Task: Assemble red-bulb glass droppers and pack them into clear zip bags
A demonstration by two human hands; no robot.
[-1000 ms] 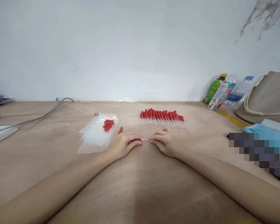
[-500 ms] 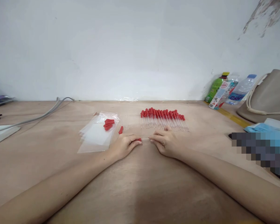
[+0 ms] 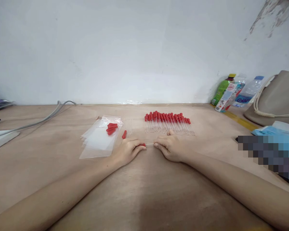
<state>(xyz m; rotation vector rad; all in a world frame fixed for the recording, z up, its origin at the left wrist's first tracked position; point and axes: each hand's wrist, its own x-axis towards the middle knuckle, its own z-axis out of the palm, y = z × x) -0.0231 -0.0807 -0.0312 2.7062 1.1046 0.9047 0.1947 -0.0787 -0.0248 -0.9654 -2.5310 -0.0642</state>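
Between thumb and fingers, my left hand [image 3: 130, 150] pinches a red rubber bulb [image 3: 143, 145]. My right hand [image 3: 170, 148] grips a thin clear glass tube [image 3: 150, 144], which runs level between the two hands. The tube's left end meets the bulb; how deep it sits is hidden by my fingers. Beyond my right hand lies a row of droppers [image 3: 167, 118], each a clear tube with a red bulb at its far end. One loose red bulb [image 3: 124, 134] lies just behind my left hand, beside several bare glass tubes [image 3: 129, 125].
Clear plastic bags [image 3: 96, 141] lie left of my hands, with several red bulbs [image 3: 111, 129] on top. A grey cable [image 3: 42, 120] crosses the far left. Bottles [image 3: 223, 89], a beige bag [image 3: 276, 99] and a blue face mask [image 3: 269, 131] are at the right.
Almost nothing differs. My right hand's fingertips sit very slightly farther right along the tube, and the view has shifted a little.
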